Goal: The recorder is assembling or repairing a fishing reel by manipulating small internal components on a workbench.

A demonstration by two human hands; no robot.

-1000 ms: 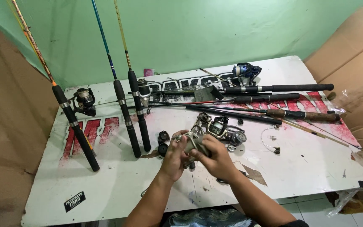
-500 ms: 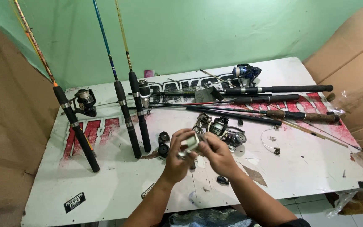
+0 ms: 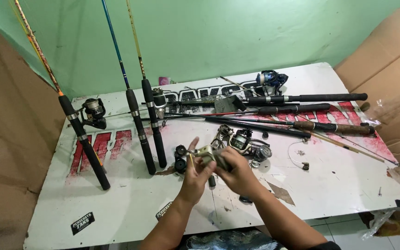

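Observation:
My left hand (image 3: 194, 178) and my right hand (image 3: 238, 173) meet over the middle of the white table (image 3: 130, 208), both closed around a small pale metal fishing reel (image 3: 206, 153). The left thumb and a finger stick up beside the reel. Just behind my hands lies a cluster of dismantled reels and parts (image 3: 244, 144). Two small black knobs (image 3: 180, 158) sit to the left of my left hand.
Three fishing rods (image 3: 148, 120) lean against the green wall at the left, one carrying a black reel (image 3: 93, 111). Several dark rods (image 3: 302, 111) lie across the table's back right with a blue reel (image 3: 270, 81). Cardboard sheets (image 3: 5, 139) flank both sides.
My hands have lifted the reel slightly and turned it; the left fingers now stick up. A small dark part shows on the table beneath my right wrist.

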